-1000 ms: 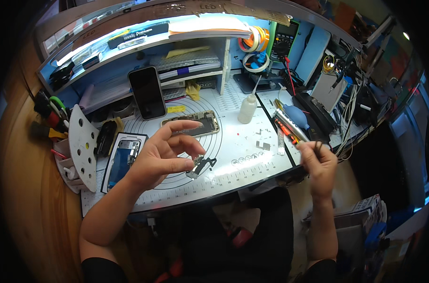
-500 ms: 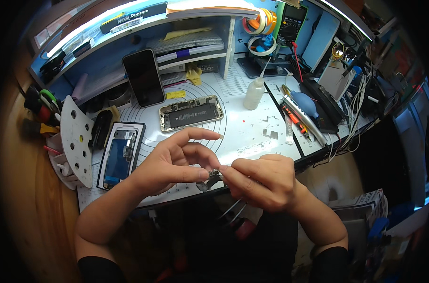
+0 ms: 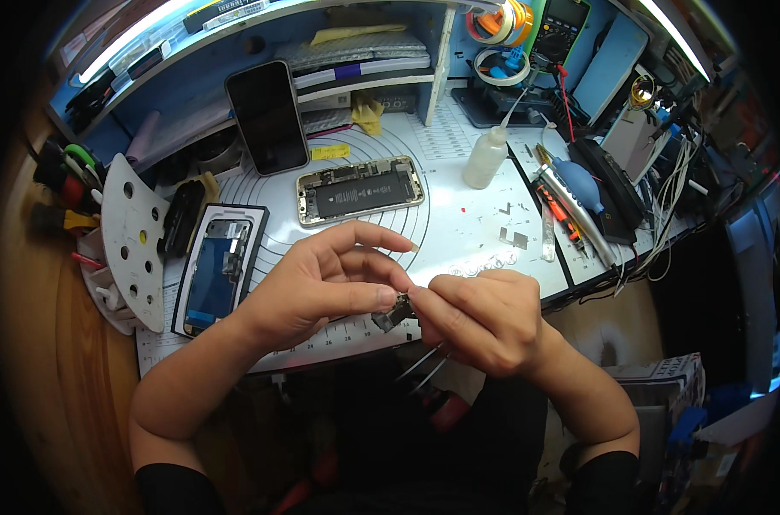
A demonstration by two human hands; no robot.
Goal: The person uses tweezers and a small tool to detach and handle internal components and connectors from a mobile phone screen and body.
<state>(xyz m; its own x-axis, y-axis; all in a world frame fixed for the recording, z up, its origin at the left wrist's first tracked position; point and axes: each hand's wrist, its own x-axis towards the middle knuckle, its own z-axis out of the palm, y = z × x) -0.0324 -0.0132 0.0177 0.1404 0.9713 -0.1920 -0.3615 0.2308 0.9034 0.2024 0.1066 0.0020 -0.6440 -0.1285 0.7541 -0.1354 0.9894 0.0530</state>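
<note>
My left hand (image 3: 326, 279) pinches a small dark grey electronic part (image 3: 393, 315) between thumb and fingers, just over the desk's front edge. Its index finger is raised and curved above the part. Closed and touching the part's right end, the fingertips of my right hand (image 3: 484, 322) meet those of my left. Two thin metal prongs, seemingly of tweezers (image 3: 428, 367), stick out below my right palm; the rest of them is hidden. Beyond my hands lies an opened phone (image 3: 360, 196), its black battery and boards exposed. A phone screen assembly (image 3: 217, 273) rests in a dark-rimmed tray by my left forearm.
A dark-faced phone (image 3: 267, 120) leans upright at the back. Small metal pieces (image 3: 514, 239) lie right of the opened phone, near a dropper bottle (image 3: 486, 159). Farther right are a blue air blower (image 3: 576, 184), a screwdriver (image 3: 563, 219) and cables. A white perforated tool holder (image 3: 134, 249) stands left.
The whole view has shifted a little, with the desk items appearing higher and farther right. Both hands keep their pinch on the part, which has tilted slightly.
</note>
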